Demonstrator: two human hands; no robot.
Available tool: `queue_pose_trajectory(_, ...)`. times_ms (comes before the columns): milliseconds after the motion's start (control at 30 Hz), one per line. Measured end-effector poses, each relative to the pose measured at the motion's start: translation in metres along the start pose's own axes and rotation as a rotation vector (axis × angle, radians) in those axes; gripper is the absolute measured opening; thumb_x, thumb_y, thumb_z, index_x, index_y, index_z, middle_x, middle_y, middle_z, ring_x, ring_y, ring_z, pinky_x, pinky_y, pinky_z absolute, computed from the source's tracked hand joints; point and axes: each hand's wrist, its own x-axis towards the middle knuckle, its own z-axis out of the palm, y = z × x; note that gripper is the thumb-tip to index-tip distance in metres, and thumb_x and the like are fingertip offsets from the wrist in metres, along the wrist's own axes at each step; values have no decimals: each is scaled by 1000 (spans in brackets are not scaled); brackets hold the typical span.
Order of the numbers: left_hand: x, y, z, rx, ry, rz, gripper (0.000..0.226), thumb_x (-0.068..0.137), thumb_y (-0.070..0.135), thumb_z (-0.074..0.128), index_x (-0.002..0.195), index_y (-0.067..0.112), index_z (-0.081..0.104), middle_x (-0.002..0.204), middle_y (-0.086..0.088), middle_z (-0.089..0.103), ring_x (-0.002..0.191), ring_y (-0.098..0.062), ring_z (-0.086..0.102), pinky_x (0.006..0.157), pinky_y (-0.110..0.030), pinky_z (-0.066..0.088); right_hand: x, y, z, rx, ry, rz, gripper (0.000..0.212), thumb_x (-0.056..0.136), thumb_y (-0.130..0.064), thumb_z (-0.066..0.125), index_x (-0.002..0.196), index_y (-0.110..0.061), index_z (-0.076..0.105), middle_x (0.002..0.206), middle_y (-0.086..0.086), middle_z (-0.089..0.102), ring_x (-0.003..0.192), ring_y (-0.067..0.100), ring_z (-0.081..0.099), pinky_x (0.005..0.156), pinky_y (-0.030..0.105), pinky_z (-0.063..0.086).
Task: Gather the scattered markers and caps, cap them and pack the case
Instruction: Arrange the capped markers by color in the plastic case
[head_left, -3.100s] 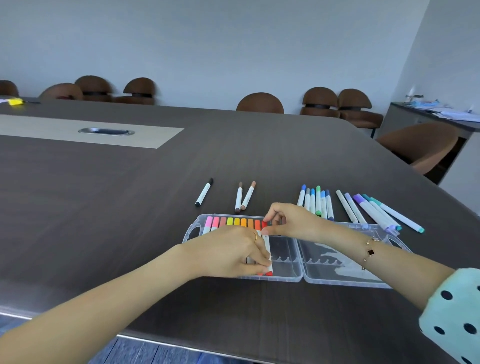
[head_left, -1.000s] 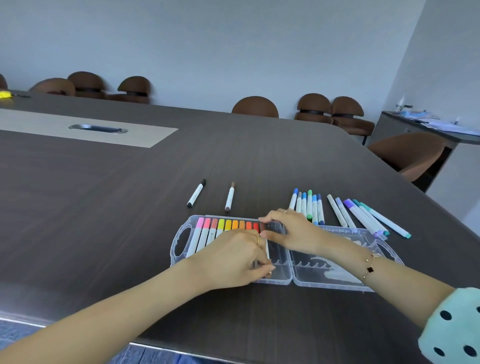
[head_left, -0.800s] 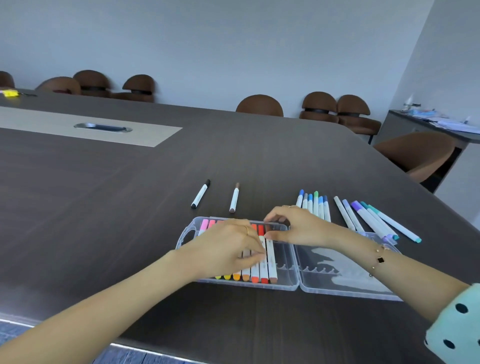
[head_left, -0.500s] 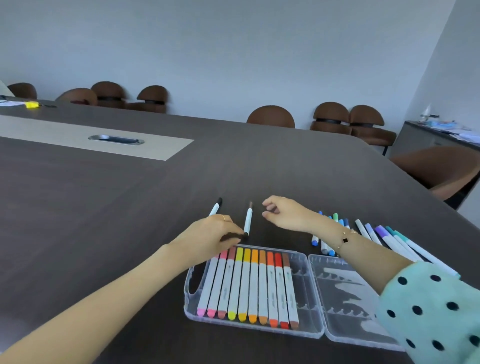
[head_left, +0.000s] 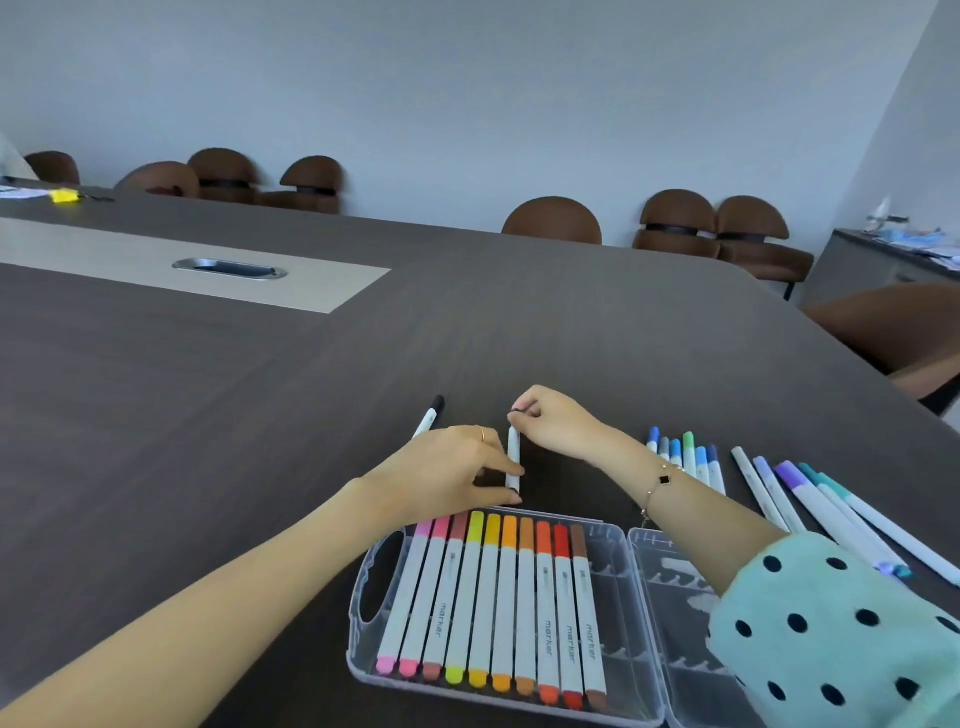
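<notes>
The clear plastic case (head_left: 618, 714) lies open near the table's front edge, its left half filled with several capped markers (head_left: 498, 597) from pink to brown. Just beyond it, both hands hold one white marker with a dark cap (head_left: 513, 452). My left hand (head_left: 457, 473) pinches its lower end and my right hand (head_left: 553, 418) pinches its capped top. A black-capped marker (head_left: 430, 413) lies left of them, partly hidden by my left hand. Blue and green markers (head_left: 685, 457) and purple and teal ones (head_left: 831, 509) lie to the right.
The dark conference table (head_left: 208, 415) has a light inset strip with a metal cable port (head_left: 228, 268). Brown chairs (head_left: 553, 221) line the far edge, and one chair (head_left: 893, 327) stands at the right. A side cabinet (head_left: 883, 260) holds papers.
Both hands left the case and reached to the brown-capped marker on the table, taking hold of it at both ends. The view moved closer and lower over the case.
</notes>
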Motion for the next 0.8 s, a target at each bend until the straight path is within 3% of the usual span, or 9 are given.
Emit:
queue_pose_trajectory(100, -7, 23, -13, -91, 82, 31, 33, 89, 39, 60, 120, 30, 65, 113, 14, 57, 79, 5, 48, 67, -3, 39, -26, -8, -19, 46, -10, -4, 24, 97, -24, 48, 108, -7, 61, 107, 12, 65, 99, 21, 60, 83, 29, 46)
queue_pose_trajectory(200, -22, 51, -16, -119, 143, 88, 32, 87, 42, 62, 116, 28, 68, 115, 15, 58, 95, 1, 53, 80, -14, 48, -53, -7, -31, 77, -63, -6, 13, 95, -23, 50, 98, -17, 61, 101, 4, 67, 97, 18, 62, 93, 35, 48)
queue_pose_trajectory(300, -40, 74, -2, -80, 179, 154, 34, 84, 49, 62, 111, 30, 71, 114, 17, 63, 102, 0, 55, 83, -20, 50, -82, 1, -36, 36, -116, -35, 8, 92, -28, 56, 98, -23, 59, 91, -5, 68, 86, 10, 62, 87, 32, 50)
queue_pose_trajectory(400, -52, 92, 11, -92, 206, 191, 31, 81, 51, 65, 103, 31, 73, 109, 16, 68, 95, -2, 58, 77, -20, 50, -111, 9, -39, -32, -144, -45, 17, 91, -30, 58, 104, -19, 58, 92, 0, 69, 78, 11, 59, 78, 32, 50)
queue_pose_trajectory(500, -58, 103, 18, -83, 202, 219, 29, 79, 49, 67, 100, 30, 75, 107, 16, 70, 96, -3, 60, 78, -23, 51, -132, 17, -41, -52, -133, -49, 20, 90, -30, 60, 104, -16, 60, 96, 0, 67, 86, 15, 63, 81, 32, 51)
queue_pose_trajectory(633, -64, 113, 21, -84, 136, 199, 35, 83, 47, 65, 112, 27, 71, 117, 14, 66, 110, -4, 56, 92, -23, 47, -150, 22, -41, -123, -150, -88, 24, 91, -26, 61, 111, -13, 62, 107, -3, 62, 99, 12, 59, 83, 19, 47)
queue_pose_trajectory(800, -66, 116, 20, -128, 49, 150, 38, 86, 46, 63, 117, 26, 67, 125, 13, 62, 115, -2, 54, 97, -28, 46, -155, 31, -38, -85, -132, -105, 26, 90, -28, 62, 114, -18, 63, 112, -7, 63, 104, 7, 58, 97, 25, 45)
